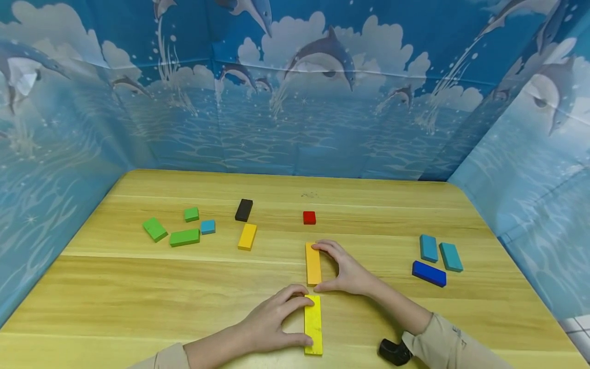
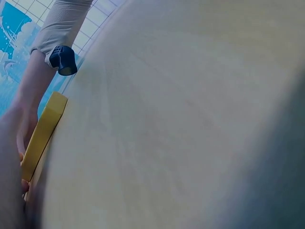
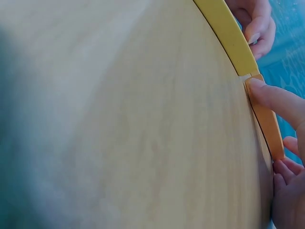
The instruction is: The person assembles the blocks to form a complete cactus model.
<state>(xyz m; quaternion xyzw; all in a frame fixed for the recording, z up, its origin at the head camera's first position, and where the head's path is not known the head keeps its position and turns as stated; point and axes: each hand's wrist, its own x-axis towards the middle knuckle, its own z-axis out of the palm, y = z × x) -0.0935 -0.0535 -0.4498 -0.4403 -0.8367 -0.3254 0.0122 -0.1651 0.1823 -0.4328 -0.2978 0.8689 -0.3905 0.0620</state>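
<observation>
A long yellow block [image 1: 313, 325] lies lengthwise near the front of the table, and my left hand [image 1: 269, 325] holds it between thumb and fingers near its two ends. Just beyond, in line with it, is an orange block [image 1: 313, 266]. My right hand [image 1: 350, 271] grips that one from the right, thumb at the near end and fingertips at the far end. In the right wrist view, the yellow block [image 3: 228, 36] and orange block [image 3: 265, 117] stand end to end with a narrow gap. The left wrist view shows the yellow block [image 2: 45, 136] from its side.
A red block [image 1: 309, 218] lies beyond the orange one. Left of it are a black block [image 1: 244, 210], an amber block [image 1: 247, 237], several green blocks [image 1: 185, 238] and a light blue block [image 1: 208, 226]. At right lie two teal blocks [image 1: 428, 248] and a dark blue block [image 1: 429, 273].
</observation>
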